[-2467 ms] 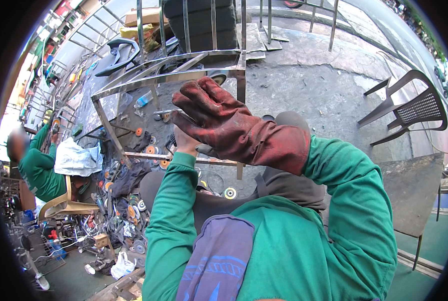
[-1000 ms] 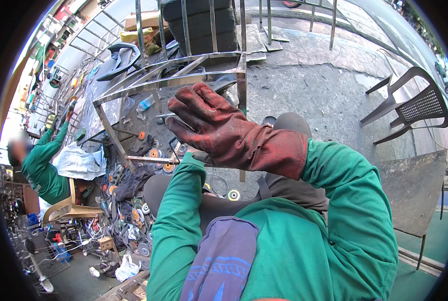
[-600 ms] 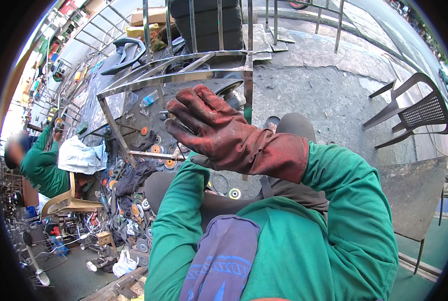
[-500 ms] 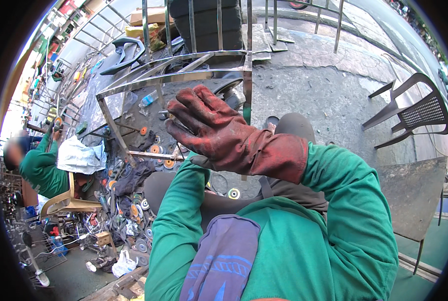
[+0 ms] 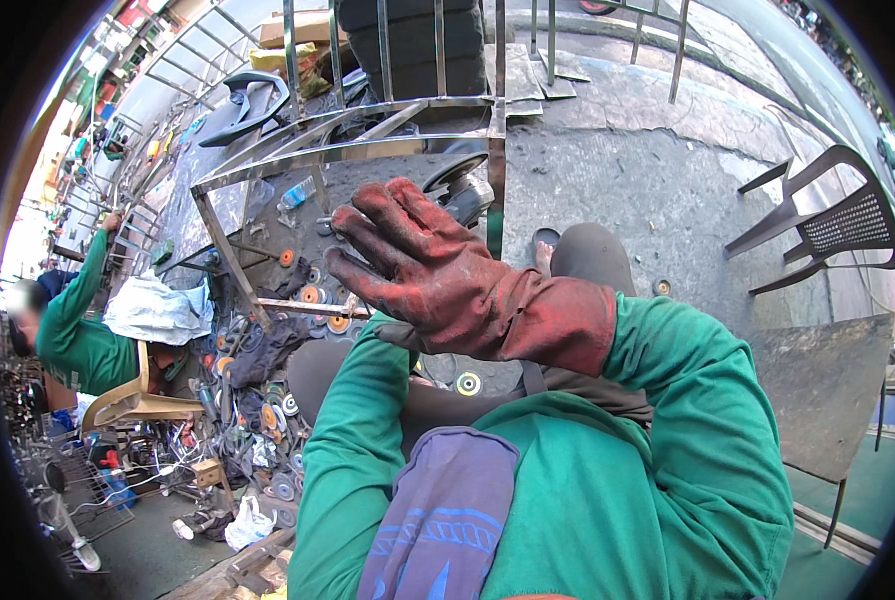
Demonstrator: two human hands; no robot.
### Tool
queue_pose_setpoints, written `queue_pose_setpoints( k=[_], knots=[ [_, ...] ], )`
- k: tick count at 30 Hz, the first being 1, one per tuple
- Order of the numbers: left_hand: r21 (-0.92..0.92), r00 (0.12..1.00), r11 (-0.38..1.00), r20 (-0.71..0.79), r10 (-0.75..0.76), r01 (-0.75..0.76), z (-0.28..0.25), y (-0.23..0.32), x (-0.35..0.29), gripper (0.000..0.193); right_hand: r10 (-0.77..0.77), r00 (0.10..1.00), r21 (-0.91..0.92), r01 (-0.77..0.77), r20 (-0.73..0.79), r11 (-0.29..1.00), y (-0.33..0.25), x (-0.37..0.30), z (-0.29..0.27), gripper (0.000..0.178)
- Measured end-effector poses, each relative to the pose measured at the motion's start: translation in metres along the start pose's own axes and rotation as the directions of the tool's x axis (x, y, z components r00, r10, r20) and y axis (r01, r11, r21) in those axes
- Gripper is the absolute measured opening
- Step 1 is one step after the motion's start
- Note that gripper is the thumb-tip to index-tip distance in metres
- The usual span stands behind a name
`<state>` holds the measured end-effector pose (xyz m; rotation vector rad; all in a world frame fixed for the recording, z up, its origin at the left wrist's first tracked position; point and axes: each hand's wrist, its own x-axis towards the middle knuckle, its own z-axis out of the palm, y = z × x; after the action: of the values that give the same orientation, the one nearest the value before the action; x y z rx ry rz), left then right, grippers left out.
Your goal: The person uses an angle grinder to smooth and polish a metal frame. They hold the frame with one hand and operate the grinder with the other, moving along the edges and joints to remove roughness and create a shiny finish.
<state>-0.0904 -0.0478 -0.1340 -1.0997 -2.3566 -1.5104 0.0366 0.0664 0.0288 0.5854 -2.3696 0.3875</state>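
Observation:
My right hand (image 5: 422, 265), in a dirty red work glove, reaches across to the left in front of my chest. Its fingers are stretched and a little apart, with nothing seen in them. Under it ends my left sleeve; only a dark grey edge of my left hand (image 5: 399, 336) shows, its fingers hidden. Just beyond the red glove is a round metal part with a dark disc-like rim (image 5: 460, 190), partly covered; what bears it I cannot tell. A welded frame of shiny square metal tube (image 5: 342, 153) stands ahead of my hands.
Grinding discs (image 5: 310, 295) and dark cloths litter the ground to the left. There a person in green (image 5: 87, 335) sits by a tan chair (image 5: 142, 405). A plastic bottle (image 5: 295, 194) lies inside the frame. A dark plastic chair (image 5: 837, 215) and a worn board (image 5: 822, 390) are at right.
My right glove has shifted slightly down and left, and more of the round metal part shows behind it. The person at left has raised an arm.

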Motion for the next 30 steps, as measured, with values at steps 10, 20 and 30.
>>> queue_pose_setpoints(
  k=[10,20,30],
  knots=[
    [-0.009,1.000,1.000,-0.004,-0.010,0.010,0.000,-0.001,-0.001,0.056,0.031,0.999,-0.043,-0.032,-0.006,0.999,0.002,-0.006,0.006,0.071],
    [-0.041,0.999,0.999,-0.012,-0.035,0.034,0.003,-0.005,0.001,0.059,0.031,0.999,-0.032,-0.032,-0.014,0.999,0.003,-0.014,0.021,0.074],
    [-0.511,0.957,0.820,0.021,-0.289,0.259,-0.059,0.018,0.008,0.059,0.436,0.899,0.326,-0.402,-0.037,0.856,-0.037,-0.062,-0.003,0.071]
  ],
)
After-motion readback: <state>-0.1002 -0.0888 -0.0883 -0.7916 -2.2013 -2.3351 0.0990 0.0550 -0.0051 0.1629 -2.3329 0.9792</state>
